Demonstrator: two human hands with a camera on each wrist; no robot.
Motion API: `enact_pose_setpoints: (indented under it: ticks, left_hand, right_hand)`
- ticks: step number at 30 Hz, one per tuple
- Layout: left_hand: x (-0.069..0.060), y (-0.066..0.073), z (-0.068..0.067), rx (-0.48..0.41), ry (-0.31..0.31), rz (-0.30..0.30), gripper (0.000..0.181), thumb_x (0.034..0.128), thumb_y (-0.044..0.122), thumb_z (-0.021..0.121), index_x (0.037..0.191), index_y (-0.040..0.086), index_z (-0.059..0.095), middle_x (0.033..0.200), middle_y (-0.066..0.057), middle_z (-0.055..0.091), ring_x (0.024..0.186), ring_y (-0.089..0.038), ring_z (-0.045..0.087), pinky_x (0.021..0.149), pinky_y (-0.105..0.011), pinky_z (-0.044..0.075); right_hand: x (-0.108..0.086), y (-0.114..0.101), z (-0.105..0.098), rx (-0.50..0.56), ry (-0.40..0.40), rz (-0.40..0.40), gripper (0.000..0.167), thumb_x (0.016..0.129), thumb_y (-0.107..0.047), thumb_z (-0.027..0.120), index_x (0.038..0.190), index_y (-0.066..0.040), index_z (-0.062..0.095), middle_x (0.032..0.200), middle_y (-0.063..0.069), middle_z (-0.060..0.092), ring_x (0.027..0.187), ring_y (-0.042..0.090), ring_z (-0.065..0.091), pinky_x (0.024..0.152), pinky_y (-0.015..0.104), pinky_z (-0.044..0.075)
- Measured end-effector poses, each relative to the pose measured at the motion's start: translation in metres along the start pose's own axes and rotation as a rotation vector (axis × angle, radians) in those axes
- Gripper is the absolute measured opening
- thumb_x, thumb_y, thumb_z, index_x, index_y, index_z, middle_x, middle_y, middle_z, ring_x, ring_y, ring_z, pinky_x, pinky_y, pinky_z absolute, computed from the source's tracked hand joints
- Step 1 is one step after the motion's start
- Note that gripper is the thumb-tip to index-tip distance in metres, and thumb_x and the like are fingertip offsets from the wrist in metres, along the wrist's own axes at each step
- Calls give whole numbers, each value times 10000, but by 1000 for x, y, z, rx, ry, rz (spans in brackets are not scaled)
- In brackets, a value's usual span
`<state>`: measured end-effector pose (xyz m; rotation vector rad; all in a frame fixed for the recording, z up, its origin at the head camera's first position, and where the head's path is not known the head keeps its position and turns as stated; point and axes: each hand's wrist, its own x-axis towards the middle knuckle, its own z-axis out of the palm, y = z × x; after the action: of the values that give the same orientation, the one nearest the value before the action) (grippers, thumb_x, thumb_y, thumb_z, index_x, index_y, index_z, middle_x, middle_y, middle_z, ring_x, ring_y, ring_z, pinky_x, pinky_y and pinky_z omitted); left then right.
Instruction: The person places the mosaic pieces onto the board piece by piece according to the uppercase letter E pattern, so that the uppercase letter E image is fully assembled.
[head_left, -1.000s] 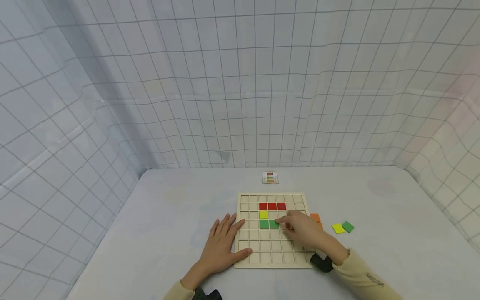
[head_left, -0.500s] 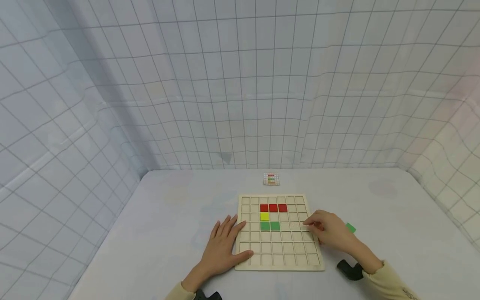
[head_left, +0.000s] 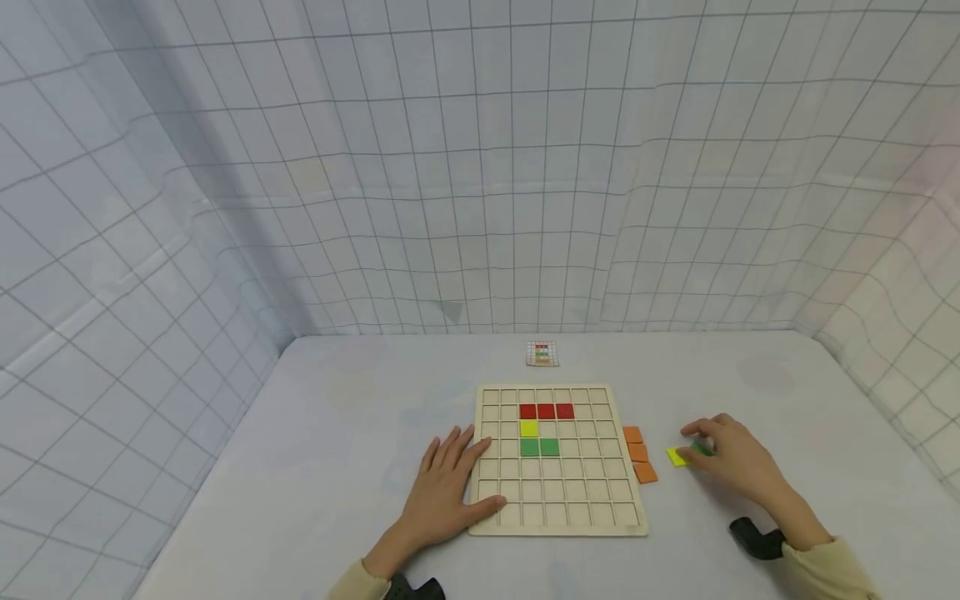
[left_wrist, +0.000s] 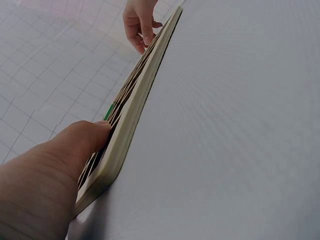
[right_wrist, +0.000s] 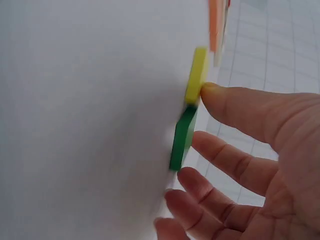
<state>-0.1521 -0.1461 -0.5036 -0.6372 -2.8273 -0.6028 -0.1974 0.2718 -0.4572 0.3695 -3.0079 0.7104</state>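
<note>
My left hand (head_left: pixel 441 492) rests spread at the left edge of the wooden grid board (head_left: pixel 558 531), its thumb on the lower left squares. On the board lie three red tiles (head_left: pixel 546 412) in a row, one yellow tile (head_left: pixel 528 428) below the leftmost, and two green tiles (head_left: pixel 539 447) side by side. Right of the board, my right hand (head_left: pixel 738 462) is over a loose yellow tile (head_left: pixel 677 457) and a loose green tile (head_left: pixel 702 448). In the right wrist view its thumb touches the yellow tile (right_wrist: pixel 197 75), and its fingers are around the green tile (right_wrist: pixel 183 137).
Several orange tiles (head_left: pixel 638 452) lie along the board's right edge. Behind the board is a small card (head_left: pixel 542 353) with a coloured grid pattern. White gridded sheeting (head_left: pixel 480 208) encloses the table's back and sides.
My right hand has moved right, off the board and past the orange tiles, to the loose yellow and green tiles. My left hand has stayed where it was.
</note>
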Motion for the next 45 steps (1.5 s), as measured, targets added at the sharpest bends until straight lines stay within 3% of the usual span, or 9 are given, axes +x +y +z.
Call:
enact_pose_setpoints:
  ticks: [6,12,21,30,37,45]
  left_hand:
    - [0,1,1,-6,3,-4,824,836,678,522,1460,157,390,1513,-117,293,1402,-311,188,1113,-488,72]
    - [0,1,-1,3,2,0,824,839,676,522,1462,154,388,1510,-122,297,1400,-317,194,1112,-495,84]
    - [0,0,-1,-5,-11,-8,818,837,669,529,1462,158,390,1509,-115,302,1405,-305,182,1116,-481,64]
    - [0,1,-2,-10,-1,-8,812,839,662,535,1460,159,392,1507,-118,303,1403,-308,185,1115,-487,67]
    - [0,0,0,-4,-8,-5,819,842,684,507,1461,161,390,1510,-112,300,1406,-302,180,1114,-487,67]
    - [-1,0,0,-7,-5,-8,820,839,679,517,1466,168,381,1516,-108,288,1410,-292,168,1118,-469,48]
  right_hand:
    - [-1,20,-7,46,-35,29,364,862,-334,704,1010,-17,602,886,88,550,746,230,529,607,403,457]
    - [4,28,-11,110,-58,40,311,863,-316,709,905,-38,576,766,8,529,659,167,452,557,307,383]
    - [16,20,-6,89,-119,76,388,869,-382,684,875,-23,538,713,23,444,637,179,415,541,306,336]
    - [25,10,-2,106,-118,45,224,854,-212,715,832,-29,586,774,33,529,686,193,460,566,323,400]
    - [27,7,-4,118,-113,48,204,819,-167,735,882,-12,619,831,57,552,754,223,509,616,347,447]
    - [23,2,-10,106,-94,149,318,795,-242,765,809,1,561,736,52,510,655,208,466,535,311,391]
